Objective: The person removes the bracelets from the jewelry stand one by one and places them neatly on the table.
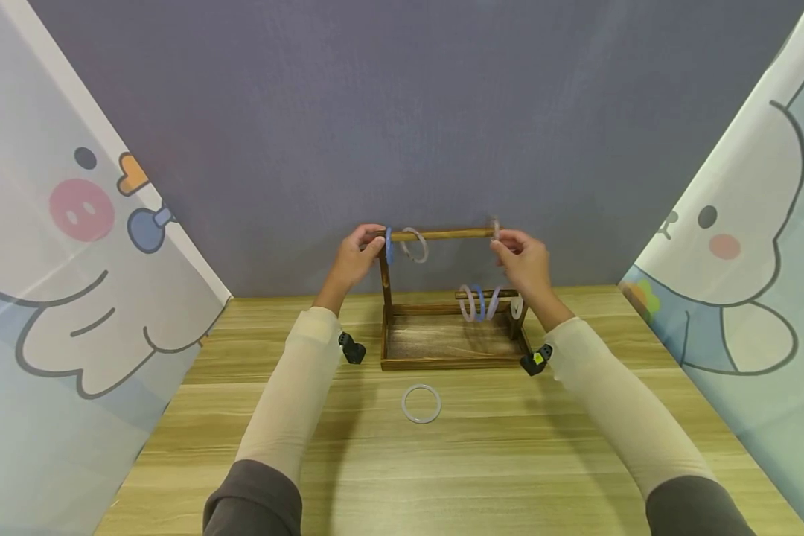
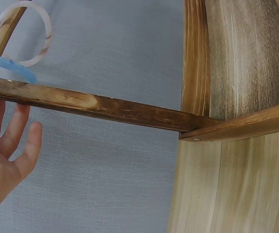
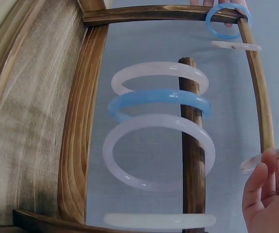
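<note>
A brown wooden bangle stand (image 1: 452,364) has a tray base, an upper bar (image 1: 458,234) and a shorter lower bar (image 3: 193,170). My left hand (image 1: 353,262) grips the stand's upper left corner, fingers behind the post in the left wrist view. Beside it a blue bangle (image 1: 388,247) and a pale, brown-marked bangle (image 2: 49,30) hang on the upper bar. At that bar's right end, my right hand (image 1: 525,264) pinches a translucent pale bangle (image 3: 250,163); whether it encircles the bar I cannot tell. Lower down hang pinkish (image 3: 161,68), blue (image 3: 158,95), lavender (image 3: 111,150) and white (image 3: 158,221) bangles.
A pale bangle (image 1: 403,403) lies flat on the wooden table (image 1: 455,476) in front of the stand. Behind the table rises a grey panel (image 1: 402,134). Cartoon-printed panels stand at left (image 1: 27,246) and right (image 1: 750,186).
</note>
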A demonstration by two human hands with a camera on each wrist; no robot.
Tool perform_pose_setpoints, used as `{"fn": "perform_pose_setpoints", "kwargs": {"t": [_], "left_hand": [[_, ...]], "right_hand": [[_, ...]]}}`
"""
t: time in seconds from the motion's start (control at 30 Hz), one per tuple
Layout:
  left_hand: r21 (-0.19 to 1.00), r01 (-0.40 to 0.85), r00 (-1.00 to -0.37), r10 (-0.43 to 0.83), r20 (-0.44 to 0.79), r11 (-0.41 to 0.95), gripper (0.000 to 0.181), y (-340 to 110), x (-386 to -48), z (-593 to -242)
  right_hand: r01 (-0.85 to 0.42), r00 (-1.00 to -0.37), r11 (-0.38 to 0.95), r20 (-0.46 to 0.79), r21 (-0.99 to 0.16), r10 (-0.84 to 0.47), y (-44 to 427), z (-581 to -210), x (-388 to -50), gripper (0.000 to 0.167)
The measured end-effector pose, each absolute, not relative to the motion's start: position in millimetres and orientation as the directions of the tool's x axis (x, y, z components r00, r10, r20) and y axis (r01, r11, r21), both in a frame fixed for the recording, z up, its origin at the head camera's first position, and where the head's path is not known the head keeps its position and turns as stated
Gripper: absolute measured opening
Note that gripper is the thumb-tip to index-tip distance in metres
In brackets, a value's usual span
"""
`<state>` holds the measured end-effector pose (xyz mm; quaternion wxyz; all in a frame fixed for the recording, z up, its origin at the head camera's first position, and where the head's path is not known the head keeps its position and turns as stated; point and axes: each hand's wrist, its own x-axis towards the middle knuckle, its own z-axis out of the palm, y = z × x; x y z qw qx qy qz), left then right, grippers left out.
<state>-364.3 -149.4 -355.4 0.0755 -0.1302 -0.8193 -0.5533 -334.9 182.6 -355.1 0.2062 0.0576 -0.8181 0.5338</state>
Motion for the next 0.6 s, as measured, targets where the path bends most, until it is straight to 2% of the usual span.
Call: {"fn": "perform_pose_setpoints", "kwargs": {"t": [0.43,0.6], "left_hand": [[0.877,0.306,-0.952,0.126,0.279,0.369,0.033,-149,-365,-355],[0.876,0.302,-0.953,0.128,0.274,0.377,0.034,-150,-365,-355]], "right_hand": [[-0.253,-0.923,0.435,0.351,-0.864,0.159,196,-357,-334,0.033],[-0.248,-0.924,0.43,0.345,-0.868,0.163,198,-358,-334,0.03]]}}
